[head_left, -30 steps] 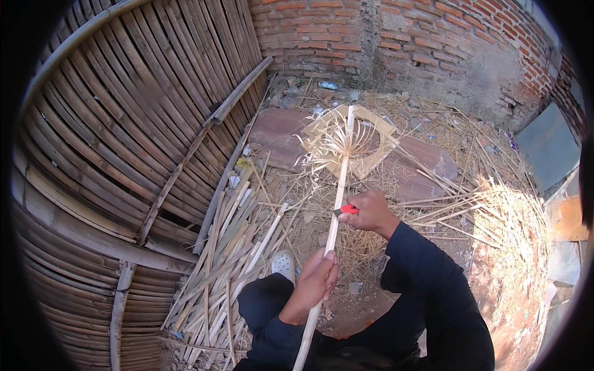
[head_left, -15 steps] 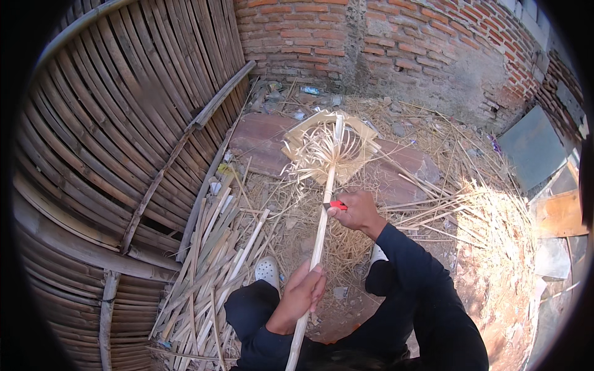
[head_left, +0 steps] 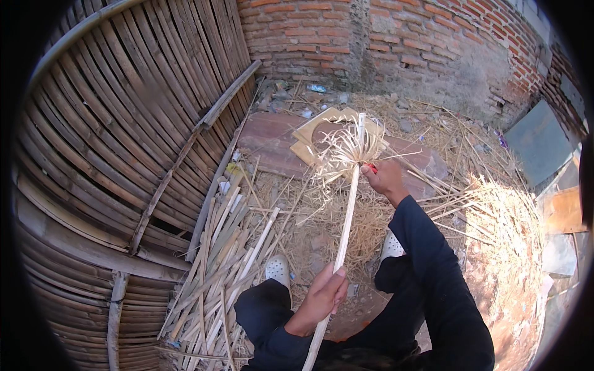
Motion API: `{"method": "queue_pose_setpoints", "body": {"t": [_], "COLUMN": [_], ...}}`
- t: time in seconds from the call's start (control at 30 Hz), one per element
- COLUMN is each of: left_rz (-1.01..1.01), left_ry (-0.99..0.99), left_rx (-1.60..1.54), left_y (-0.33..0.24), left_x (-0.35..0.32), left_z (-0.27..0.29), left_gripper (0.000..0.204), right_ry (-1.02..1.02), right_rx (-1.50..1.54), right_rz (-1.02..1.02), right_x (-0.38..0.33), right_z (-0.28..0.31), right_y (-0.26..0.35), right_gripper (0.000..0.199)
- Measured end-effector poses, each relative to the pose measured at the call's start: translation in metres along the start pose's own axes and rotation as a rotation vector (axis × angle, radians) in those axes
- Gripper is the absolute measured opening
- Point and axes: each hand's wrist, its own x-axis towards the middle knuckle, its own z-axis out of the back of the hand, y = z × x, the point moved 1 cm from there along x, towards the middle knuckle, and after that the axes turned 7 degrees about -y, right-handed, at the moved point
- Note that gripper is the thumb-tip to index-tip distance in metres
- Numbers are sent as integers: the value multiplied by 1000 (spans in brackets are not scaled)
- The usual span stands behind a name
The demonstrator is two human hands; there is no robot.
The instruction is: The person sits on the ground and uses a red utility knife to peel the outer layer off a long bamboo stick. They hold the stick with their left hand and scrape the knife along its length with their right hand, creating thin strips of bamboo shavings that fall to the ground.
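Note:
A long pale bamboo stick [head_left: 346, 238] slants away from me between my legs, a bushy cluster of curled shavings [head_left: 349, 148] still attached around its far part. Its near part is gripped by my left hand [head_left: 322, 297], fingers wrapped round it. Up by the base of the curls, my right hand [head_left: 386, 179] is closed on a small red-handled cutter [head_left: 371, 167]; the blade is hidden against the stick. Beyond the curls lies a flat tan board with a large opening [head_left: 303, 133], partly covered by them.
Bamboo strips [head_left: 216, 272] lie piled at the left, by a bamboo slat wall [head_left: 124, 123]. A brick wall [head_left: 427, 55] closes the far side. Beneath the tan board rests a reddish-brown slab [head_left: 266, 145]. Straw-like shavings [head_left: 495, 222] cover the ground at the right, near a grey panel [head_left: 541, 145].
My right hand has slid the cutter away from me along the stick, up to the curls. The stick's far end now points more to the right, uncovering more of the board's opening.

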Motion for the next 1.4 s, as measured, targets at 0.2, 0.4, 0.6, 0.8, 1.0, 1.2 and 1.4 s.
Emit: {"method": "queue_pose_setpoints", "body": {"t": [0.2,0.4,0.6,0.8,1.0,1.2,1.4], "left_rz": [-14,-2,-40,-53,-65,-31,-66], "left_ry": [-13,-66,-117,-71,-56,-55,-168], "left_rx": [-48,-56,-83,-58,19,144,175], "left_y": [-2,-4,-6,-6,-8,-4,-11], "left_x": [8,21,14,14,17,10,2], "left_z": [3,6,16,6,6,-9,11], "left_gripper": [17,19,20,19,19,19,18], "right_ry": [10,318,410,169,40,154,255], "right_rx": [114,503,371,248,132,106,263], "right_rz": [-59,-320,244,405,300,-6,301], "right_x": [4,-8,-48,-48,-32,-9,-64], "right_z": [-7,-28,29,27,23,18,27], "right_y": [10,2,77,64,57,15,91], "right_gripper": [66,68,63,59,60,60,57]}}
